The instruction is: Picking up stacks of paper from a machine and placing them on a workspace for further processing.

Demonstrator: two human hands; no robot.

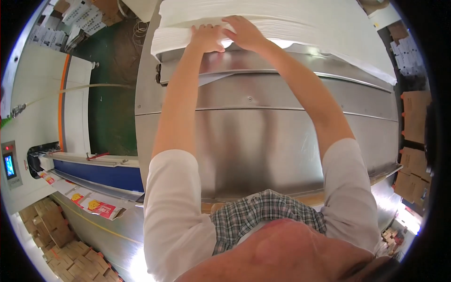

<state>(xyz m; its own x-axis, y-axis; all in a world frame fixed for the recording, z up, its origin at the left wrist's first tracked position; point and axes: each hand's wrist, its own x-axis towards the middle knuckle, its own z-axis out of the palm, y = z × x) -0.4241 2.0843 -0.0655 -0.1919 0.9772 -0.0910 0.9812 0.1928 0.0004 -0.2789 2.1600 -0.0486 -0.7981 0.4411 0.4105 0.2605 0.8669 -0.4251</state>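
Note:
A thick stack of thin white sheets (305, 26) lies at the far side of a steel worktable (253, 141); whether they are paper or cloth I cannot tell. At the stack's near left edge, my left hand (206, 38) has its fingers bent over the layers and its thumb toward the front, closed on the edge. My right hand (245, 34) rests just beside it on the same edge, its fingers stretched to the left and its thumb apart. The layers sag and part around both hands.
Left of the table, a pale machine (35, 98) carries a small lit screen (9, 166) and a blue conveyor belt (101, 175). Printed red and yellow packages (96, 206) lie alongside the belt. Brown cartons (77, 261) stand at lower left, and more boxes (416, 115) at right.

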